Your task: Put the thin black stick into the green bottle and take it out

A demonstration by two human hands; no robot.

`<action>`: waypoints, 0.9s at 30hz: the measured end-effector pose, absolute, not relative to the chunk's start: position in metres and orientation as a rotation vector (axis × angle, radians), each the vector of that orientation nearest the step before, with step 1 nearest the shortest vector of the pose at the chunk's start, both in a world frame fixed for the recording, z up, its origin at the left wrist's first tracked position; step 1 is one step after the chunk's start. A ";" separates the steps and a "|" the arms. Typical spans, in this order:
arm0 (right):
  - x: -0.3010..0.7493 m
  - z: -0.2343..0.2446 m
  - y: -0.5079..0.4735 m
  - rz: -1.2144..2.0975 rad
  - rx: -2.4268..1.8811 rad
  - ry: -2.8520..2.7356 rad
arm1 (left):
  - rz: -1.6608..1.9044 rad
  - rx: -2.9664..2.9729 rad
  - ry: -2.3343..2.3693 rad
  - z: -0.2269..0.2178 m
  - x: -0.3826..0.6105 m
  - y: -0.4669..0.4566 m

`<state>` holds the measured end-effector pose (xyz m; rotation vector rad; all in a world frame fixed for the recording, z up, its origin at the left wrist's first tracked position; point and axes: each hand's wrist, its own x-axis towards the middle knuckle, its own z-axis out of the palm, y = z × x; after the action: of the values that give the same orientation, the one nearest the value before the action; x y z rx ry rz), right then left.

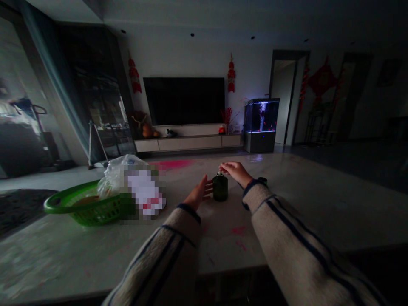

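A small dark green bottle (220, 188) stands upright on the pale table in front of me. At its left side is my left hand (199, 193), thumb up and fingers stretched apart, the fingertips at the glass; whether they press on it I cannot tell. My right hand (236, 171) is over the bottle's mouth, its thumb and fingers pinched together just above the neck. A tiny pale piece shows at the neck under those fingertips, too small to make out. Behind my right wrist lies a small dark round object (263, 180), partly hidden by the sleeve.
To the left sits a green plastic basket (95, 212) with a clear plastic bag (119, 168) in it. A blurred-out white and red item (146, 193) leans at its right. Pink stains mark the table (223, 255). A lit fish tank (262, 117) stands beyond.
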<state>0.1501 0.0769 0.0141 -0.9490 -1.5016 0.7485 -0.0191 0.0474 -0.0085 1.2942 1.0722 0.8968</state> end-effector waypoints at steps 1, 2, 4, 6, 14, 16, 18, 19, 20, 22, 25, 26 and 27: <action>0.153 0.012 0.080 0.721 -0.971 -1.489 | 0.897 1.294 1.075 -0.008 -0.019 0.047; 0.157 0.010 0.082 0.677 -1.010 -1.482 | 0.895 1.293 1.076 -0.008 -0.019 0.047; 0.164 0.006 0.086 0.524 -1.163 -1.495 | 0.894 1.291 1.078 -0.007 -0.019 0.046; 0.171 0.001 0.088 0.328 -1.420 -1.541 | 0.896 1.291 1.079 -0.006 -0.019 0.044; 0.174 -0.013 0.075 0.022 -2.120 -1.806 | 0.900 1.291 1.088 -0.006 -0.019 0.045; 0.173 -0.013 0.072 -0.028 -2.162 -1.833 | 0.898 1.294 1.080 -0.006 -0.019 0.045; 0.171 -0.012 0.070 -0.088 -2.197 -1.843 | 0.898 1.288 1.076 -0.006 -0.019 0.044; 0.171 -0.010 0.069 -0.109 -2.210 -1.844 | 0.898 1.285 1.075 -0.006 -0.020 0.044; 0.170 -0.009 0.068 -0.122 -2.215 -1.845 | 0.897 1.285 1.072 -0.006 -0.020 0.044; 0.170 -0.007 0.067 -0.134 -2.222 -1.847 | 0.895 1.289 1.064 -0.005 -0.020 0.043; 0.170 -0.007 0.068 -0.134 -2.235 -1.845 | 0.891 1.293 1.062 -0.004 -0.020 0.042; 0.170 -0.007 0.068 -0.134 -2.235 -1.847 | 0.893 1.291 1.066 -0.004 -0.020 0.042; 0.170 -0.007 0.068 -0.135 -2.234 -1.850 | 0.894 1.290 1.068 -0.004 -0.020 0.042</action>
<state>0.1698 0.0683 -0.0073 -2.2342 -1.8504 -0.1349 -0.0203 0.0418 -0.0043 1.2903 1.0676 0.8944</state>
